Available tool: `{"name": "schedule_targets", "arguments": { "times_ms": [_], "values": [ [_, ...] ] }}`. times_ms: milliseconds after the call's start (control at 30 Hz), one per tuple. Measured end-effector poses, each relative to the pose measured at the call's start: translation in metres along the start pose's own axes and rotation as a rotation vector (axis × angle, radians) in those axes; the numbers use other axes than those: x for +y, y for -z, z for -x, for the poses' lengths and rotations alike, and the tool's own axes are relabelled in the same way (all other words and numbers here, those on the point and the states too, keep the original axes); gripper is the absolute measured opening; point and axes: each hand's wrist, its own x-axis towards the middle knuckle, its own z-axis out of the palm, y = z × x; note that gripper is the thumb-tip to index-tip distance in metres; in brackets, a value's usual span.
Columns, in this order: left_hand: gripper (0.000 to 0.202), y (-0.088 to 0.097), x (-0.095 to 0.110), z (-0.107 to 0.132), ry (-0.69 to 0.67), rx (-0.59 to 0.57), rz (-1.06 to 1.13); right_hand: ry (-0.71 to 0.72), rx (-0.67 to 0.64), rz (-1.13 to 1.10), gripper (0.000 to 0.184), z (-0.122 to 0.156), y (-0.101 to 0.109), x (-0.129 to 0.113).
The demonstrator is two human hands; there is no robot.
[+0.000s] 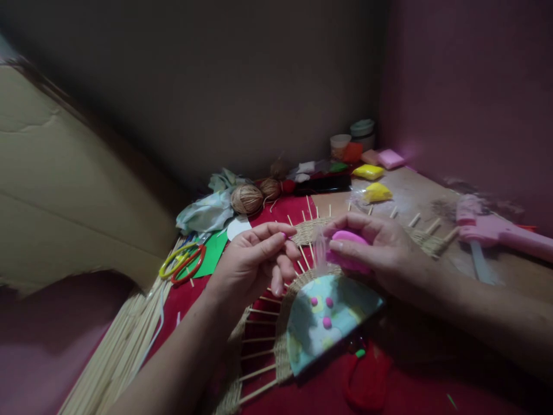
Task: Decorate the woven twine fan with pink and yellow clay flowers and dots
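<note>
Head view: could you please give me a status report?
Left hand pinching small pink bit. Right hand holding pink lump, partly hiding it. Patterned half-disc below, three pink dots on it.

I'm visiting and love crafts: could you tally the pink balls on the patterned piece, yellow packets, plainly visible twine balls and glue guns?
Pink balls on the patterned piece: 3
Yellow packets: 2
Twine balls, plainly visible: 2
Glue guns: 1
Total: 8
</note>
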Motion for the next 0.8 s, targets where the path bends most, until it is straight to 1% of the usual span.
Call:
{"name": "schedule_targets", "arguments": {
  "times_ms": [100,267,333,433,633,700,767,800],
  "values": [
    [0.004,0.001,-0.001,0.0,0.006,0.0,-0.002,-0.002,-0.012,-0.008,0.012,0.0,0.001,0.0],
    [0.025,0.003,-0.003,0.0,-0.004,0.073,0.007,0.006,-0.014,0.014,0.012,0.0,0.001,0.0],
    [0.021,0.002,-0.002,-0.001,0.004,0.073,0.021,-0.003,-0.01,0.011,0.013,0.0,0.001,-0.001],
    [0.012,0.001,-0.002,-0.001,0.0,0.04,0.025,0.0,-0.003,0.008,0.012,0.0,0.001,-0.001],
    [0.009,0.002,-0.003,0.0,0.004,0.02,-0.01,0.008,0.019,0.008,0.011,0.0,0.0,-0.002],
    [0.013,0.002,-0.003,0.0,-0.021,0.006,-0.03,0.009,0.034,0.006,0.011,0.0,0.0,-0.005],
    [0.017,0.002,-0.004,0.0,-0.052,0.019,-0.067,0.015,0.061,-0.001,0.01,0.0,0.001,-0.009],
    [0.015,0.002,-0.004,0.001,-0.055,0.037,-0.095,0.026,0.076,-0.007,0.01,0.0,0.001,-0.011]
  ]
}}
